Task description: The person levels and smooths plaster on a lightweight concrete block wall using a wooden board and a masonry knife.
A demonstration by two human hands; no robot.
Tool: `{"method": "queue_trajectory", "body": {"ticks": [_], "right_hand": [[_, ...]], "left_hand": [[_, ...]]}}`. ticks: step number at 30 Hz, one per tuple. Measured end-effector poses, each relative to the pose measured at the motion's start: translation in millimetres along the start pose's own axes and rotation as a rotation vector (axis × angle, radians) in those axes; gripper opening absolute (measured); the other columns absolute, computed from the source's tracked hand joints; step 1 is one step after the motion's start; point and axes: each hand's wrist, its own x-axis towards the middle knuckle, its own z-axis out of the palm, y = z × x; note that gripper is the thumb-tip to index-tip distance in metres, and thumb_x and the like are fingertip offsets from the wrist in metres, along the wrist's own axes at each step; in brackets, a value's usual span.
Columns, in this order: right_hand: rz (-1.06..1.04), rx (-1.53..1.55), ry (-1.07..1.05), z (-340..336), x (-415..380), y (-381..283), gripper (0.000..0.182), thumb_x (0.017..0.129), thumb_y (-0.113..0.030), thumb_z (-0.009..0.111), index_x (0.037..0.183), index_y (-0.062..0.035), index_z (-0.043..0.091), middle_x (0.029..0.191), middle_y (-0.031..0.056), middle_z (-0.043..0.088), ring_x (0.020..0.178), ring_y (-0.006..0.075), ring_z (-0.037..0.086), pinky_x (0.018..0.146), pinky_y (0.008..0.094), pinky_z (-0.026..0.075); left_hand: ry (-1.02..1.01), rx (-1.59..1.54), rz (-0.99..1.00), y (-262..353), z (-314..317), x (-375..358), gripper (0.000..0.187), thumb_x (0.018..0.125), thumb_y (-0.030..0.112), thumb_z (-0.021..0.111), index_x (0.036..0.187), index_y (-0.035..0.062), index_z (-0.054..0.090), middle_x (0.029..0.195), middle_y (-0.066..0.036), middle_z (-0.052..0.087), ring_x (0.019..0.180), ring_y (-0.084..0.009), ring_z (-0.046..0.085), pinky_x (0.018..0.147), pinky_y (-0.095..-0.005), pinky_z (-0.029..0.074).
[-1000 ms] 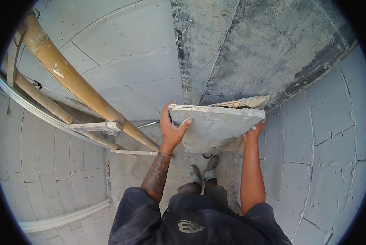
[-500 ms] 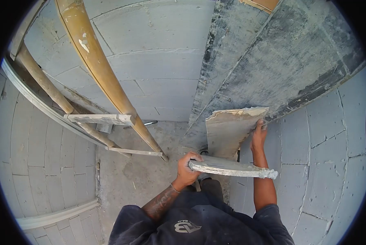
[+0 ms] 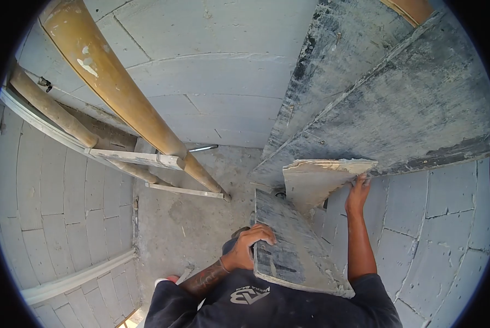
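My left hand (image 3: 250,246) is closed around the left edge of a grey, cement-smeared plywood board (image 3: 294,235), which tilts in front of my torso. Its worn face shows upward, and the lower corner lies near my right upper arm. My right hand (image 3: 357,195) grips the right edge of a second, paler plywood piece (image 3: 318,179) with a ragged, split top edge. This piece stands upright just beyond the first board, close to the large leaning panels. The thumb and part of the fingers show there; the rest is behind the edge.
Large stained formwork panels (image 3: 398,104) lean on the right. A bamboo ladder (image 3: 141,120) with wooden rungs stands at the left. Grey block walls (image 3: 447,218) close in on both sides. A metal tool (image 3: 204,147) lies on the concrete floor (image 3: 185,224).
The board in my left hand has swung from nearly edge-on to showing its broad face, its near end dropping toward my body. My right hand and the pale piece shifted slightly right and down in view.
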Motion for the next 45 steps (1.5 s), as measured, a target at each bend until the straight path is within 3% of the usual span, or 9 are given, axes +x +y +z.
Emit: {"method": "queue_trajectory", "body": {"ticks": [4, 6, 8, 14, 23, 27, 33, 41, 45], "right_hand": [[-0.018, -0.031, 0.016, -8.5, 6.6, 13.4, 0.071, 0.085, -0.043, 0.052, 0.129, 0.007, 0.026, 0.126, 0.0202, 0.039, 0.117, 0.0241, 0.037, 0.099, 0.033, 0.027], [-0.049, -0.046, 0.005, -14.0, 10.5, 18.2, 0.069, 0.086, -0.043, 0.051, 0.128, 0.0072, 0.027, 0.125, 0.0194, 0.039, 0.116, 0.0243, 0.037, 0.099, 0.0335, 0.027], [0.009, 0.022, -0.035, -16.3, 11.9, 23.5, 0.053, 0.091, -0.037, 0.044, 0.129, -0.0028, 0.028, 0.123, 0.0123, 0.043, 0.112, 0.0234, 0.044, 0.093, 0.0387, 0.038], [-0.028, 0.037, -0.029, -19.0, 14.9, 29.1, 0.043, 0.093, -0.028, 0.041, 0.126, -0.0019, 0.03, 0.119, 0.0119, 0.045, 0.108, 0.0204, 0.046, 0.093, 0.0347, 0.037], [0.064, 0.04, -0.069, -65.8, 30.2, 82.8, 0.039, 0.092, -0.017, 0.039, 0.127, 0.0003, 0.031, 0.119, 0.0118, 0.045, 0.113, 0.0182, 0.041, 0.096, 0.0321, 0.032], [0.044, -0.039, -0.085, -27.0, 25.1, 28.7, 0.042, 0.093, -0.026, 0.04, 0.123, 0.0033, 0.037, 0.116, 0.0115, 0.047, 0.107, 0.018, 0.042, 0.093, 0.0287, 0.031], [0.028, 0.204, -0.217, -40.4, 32.6, 46.6, 0.061, 0.091, -0.032, 0.043, 0.135, 0.0027, 0.017, 0.133, 0.0152, 0.032, 0.121, 0.0224, 0.034, 0.101, 0.0343, 0.025], [-0.225, -0.017, -0.303, -8.7, 37.7, 18.9, 0.072, 0.083, -0.034, 0.055, 0.134, 0.0021, 0.019, 0.132, 0.0159, 0.031, 0.123, 0.0246, 0.029, 0.101, 0.0338, 0.022], [-0.193, -0.06, -0.276, -7.8, 43.4, 14.2, 0.069, 0.084, -0.031, 0.055, 0.134, 0.0023, 0.02, 0.132, 0.0152, 0.032, 0.122, 0.024, 0.03, 0.1, 0.0337, 0.023]], "left_hand": [[-0.074, -0.388, -0.052, -3.8, -15.2, 25.6, 0.049, 0.064, 0.037, 0.074, 0.095, 0.0036, 0.055, 0.094, -0.012, 0.059, 0.094, -0.0263, 0.057, 0.086, -0.0361, 0.041], [0.294, -0.566, -0.301, -12.8, -19.6, 50.0, 0.054, 0.069, 0.04, 0.071, 0.102, 0.0013, 0.054, 0.095, -0.013, 0.059, 0.097, -0.0283, 0.056, 0.087, -0.0382, 0.041], [0.231, 0.092, -0.337, -22.9, -20.1, 93.6, 0.054, 0.073, 0.036, 0.068, 0.108, -0.0013, 0.051, 0.098, -0.017, 0.059, 0.097, -0.0299, 0.056, 0.085, -0.0375, 0.042], [-0.028, 0.24, -0.386, -45.3, -9.5, 138.3, 0.035, 0.08, 0.021, 0.061, 0.102, -0.0047, 0.054, 0.094, -0.019, 0.061, 0.09, -0.0303, 0.059, 0.079, -0.0331, 0.044], [-0.028, 0.357, -0.163, -16.7, -33.4, 148.9, 0.023, 0.08, 0.013, 0.061, 0.096, -0.0034, 0.058, 0.085, -0.016, 0.063, 0.078, -0.0226, 0.062, 0.072, -0.0299, 0.046], [0.042, 0.291, -0.175, -42.7, -32.1, 149.7, 0.024, 0.081, 0.013, 0.061, 0.096, -0.0046, 0.058, 0.085, -0.015, 0.063, 0.077, -0.0197, 0.061, 0.072, -0.0289, 0.046], [0.207, 0.041, -0.212, -53.9, -25.4, 146.0, 0.025, 0.082, 0.014, 0.06, 0.098, -0.0044, 0.056, 0.094, -0.012, 0.056, 0.087, -0.015, 0.052, 0.078, -0.0263, 0.042], [0.395, 0.725, 0.108, -51.4, -19.1, 163.6, 0.03, 0.073, 0.019, 0.069, 0.096, 0.0008, 0.059, 0.113, -0.015, 0.043, 0.103, -0.03, 0.043, 0.088, -0.0397, 0.036], [0.307, 0.636, 0.116, -57.3, -24.1, 168.8, 0.03, 0.072, 0.02, 0.07, 0.093, 0.0006, 0.061, 0.119, -0.017, 0.037, 0.109, -0.0313, 0.039, 0.091, -0.0439, 0.034]]}}
